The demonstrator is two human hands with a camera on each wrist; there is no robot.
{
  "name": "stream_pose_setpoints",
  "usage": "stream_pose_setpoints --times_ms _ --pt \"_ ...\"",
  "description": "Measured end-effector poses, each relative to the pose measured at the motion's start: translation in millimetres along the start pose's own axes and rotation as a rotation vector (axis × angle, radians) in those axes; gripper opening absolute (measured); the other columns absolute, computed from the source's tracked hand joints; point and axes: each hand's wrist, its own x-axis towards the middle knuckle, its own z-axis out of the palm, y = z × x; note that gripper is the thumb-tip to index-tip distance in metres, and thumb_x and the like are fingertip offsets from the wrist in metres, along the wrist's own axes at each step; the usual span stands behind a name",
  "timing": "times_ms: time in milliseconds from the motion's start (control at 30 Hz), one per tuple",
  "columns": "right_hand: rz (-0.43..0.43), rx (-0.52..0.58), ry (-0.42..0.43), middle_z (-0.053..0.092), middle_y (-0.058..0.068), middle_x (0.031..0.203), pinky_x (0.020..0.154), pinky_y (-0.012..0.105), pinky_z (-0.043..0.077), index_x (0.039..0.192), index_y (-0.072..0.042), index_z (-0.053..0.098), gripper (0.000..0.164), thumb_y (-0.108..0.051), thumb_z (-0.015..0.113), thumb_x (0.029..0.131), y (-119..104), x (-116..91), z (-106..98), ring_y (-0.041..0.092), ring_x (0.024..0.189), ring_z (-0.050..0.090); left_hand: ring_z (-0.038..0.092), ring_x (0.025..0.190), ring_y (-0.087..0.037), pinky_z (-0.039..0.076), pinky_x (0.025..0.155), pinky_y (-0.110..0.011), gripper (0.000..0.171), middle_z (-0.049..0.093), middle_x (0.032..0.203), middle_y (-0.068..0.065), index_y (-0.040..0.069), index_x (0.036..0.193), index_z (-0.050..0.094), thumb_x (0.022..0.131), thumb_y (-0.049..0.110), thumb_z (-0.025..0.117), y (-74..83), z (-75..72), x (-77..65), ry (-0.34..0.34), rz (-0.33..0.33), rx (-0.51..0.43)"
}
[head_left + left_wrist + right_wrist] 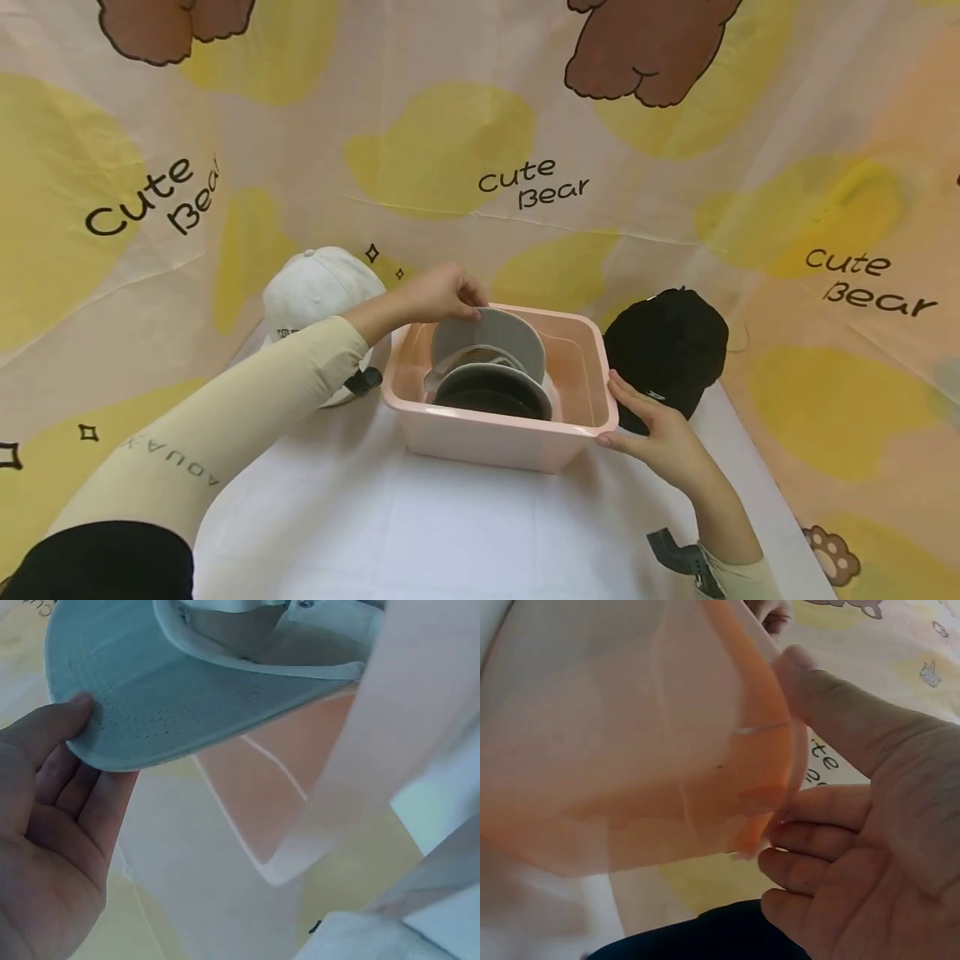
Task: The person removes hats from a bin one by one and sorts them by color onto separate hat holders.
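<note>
My left hand point(448, 293) reaches over the left back of a pink plastic tub point(480, 443). It pinches the brim of a grey cap point(495, 331) between thumb and fingers. In the left wrist view the cap's brim point(150, 697) looks blue-grey, with its inner band and hollow crown turned up. Low in the tub, in front of the brim, is a dark rounded hollow point(491, 393) with a pale edge. My right hand point(663, 433) grips the tub's right rim, thumb point(840, 712) on one side and fingers curled at the other.
A white cap point(318, 287) sits left of the tub, behind my left forearm. On the right a black cap point(667, 350) stands close by the tub and my right hand. The white table point(450, 533) meets a printed cloth backdrop point(420, 150).
</note>
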Motion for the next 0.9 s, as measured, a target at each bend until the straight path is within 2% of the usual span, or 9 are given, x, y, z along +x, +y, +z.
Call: stream_pose_setpoints --times_ms 200,433,667,800,900 --pt "0.015 0.008 -0.020 0.034 0.001 0.165 0.108 0.076 0.037 0.158 -0.020 0.041 0.093 -0.040 0.088 0.080 5.8 -4.1 -2.0 0.044 0.149 0.034 0.075 0.093 -0.015 0.060 0.082 -0.029 0.013 0.080 0.097 -0.004 0.008 0.102 0.081 0.090 0.010 0.077 9.4 -11.7 -9.2 0.085 -0.003 0.007" --pt "-0.053 0.042 0.001 0.028 0.011 0.167 0.107 0.080 0.032 0.160 -0.021 0.036 0.098 -0.024 0.090 0.079 14.0 -2.2 4.1 0.047 0.149 0.031 0.074 0.094 -0.018 0.061 0.081 -0.030 0.014 0.079 0.100 -0.007 0.005 0.104 0.080 0.092 0.009 0.076 19.0 -24.0 -23.3 0.202 0.013 -0.086" --pt "-0.086 0.025 0.017 0.030 0.007 0.167 0.109 0.077 0.034 0.159 -0.017 0.037 0.099 -0.026 0.092 0.077 15.1 1.7 5.1 0.044 0.149 0.033 0.073 0.094 -0.016 0.059 0.076 -0.024 0.014 0.080 0.099 -0.003 0.009 0.105 0.081 0.091 0.012 0.078 28.4 -38.0 -37.0 0.293 0.008 -0.091" --pt "-0.084 0.024 0.013 0.031 0.007 0.166 0.110 0.075 0.035 0.159 -0.016 0.039 0.097 -0.029 0.091 0.077 14.5 3.9 5.8 0.044 0.148 0.035 0.074 0.092 -0.014 0.058 0.074 -0.019 0.015 0.080 0.098 -0.005 0.007 0.104 0.081 0.090 0.010 0.079 32.3 -44.3 -45.8 0.350 0.032 -0.122" --pt "-0.073 0.035 0.005 0.031 0.008 0.166 0.110 0.075 0.035 0.159 -0.016 0.039 0.097 -0.028 0.091 0.078 13.5 5.2 6.6 0.043 0.149 0.034 0.073 0.087 -0.009 0.057 0.074 -0.016 0.015 0.080 0.097 -0.007 0.005 0.103 0.081 0.088 0.008 0.080 34.2 -48.6 -52.1 0.407 0.053 -0.155"
